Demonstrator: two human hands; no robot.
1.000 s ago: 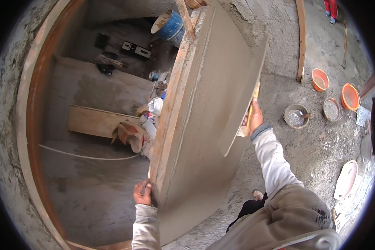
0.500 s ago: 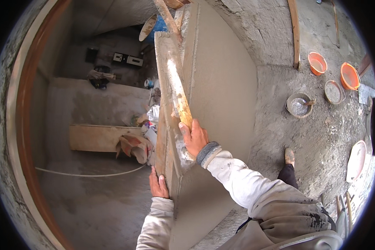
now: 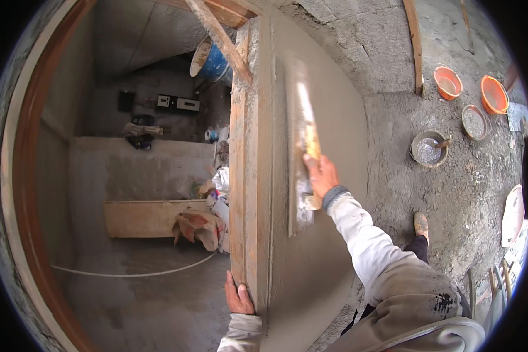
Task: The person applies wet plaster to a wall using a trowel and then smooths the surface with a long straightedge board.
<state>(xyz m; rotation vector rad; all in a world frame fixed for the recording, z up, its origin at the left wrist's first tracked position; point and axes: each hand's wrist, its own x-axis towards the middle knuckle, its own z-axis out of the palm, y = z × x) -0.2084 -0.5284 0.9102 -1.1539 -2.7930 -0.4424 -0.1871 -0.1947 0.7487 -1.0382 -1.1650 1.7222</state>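
Observation:
My right hand (image 3: 321,175) is closed round the worn yellow handle of a long plastering float (image 3: 293,193), slightly blurred. The float's long blade lies along the smooth grey plastered wall (image 3: 340,135), a little to the right of its edge. Lower left, my left hand (image 3: 239,298) lies against the upright wooden board (image 3: 237,193) that lines the wall's edge. Its fingers are stretched out, with the thumb apart, and it holds no tool.
On the rough floor at right stand orange buckets (image 3: 447,83), a dark mortar bucket (image 3: 429,148) with a tool in it and a pale basin (image 3: 512,216). A slanting timber (image 3: 217,38) crosses the upper opening. Beyond the opening lie a plank (image 3: 141,218) and a torn bag (image 3: 199,229).
My right hand has carried the float to the right, off the board edge and onto the plastered face. The view has shifted; my left hand now lies lower on the board.

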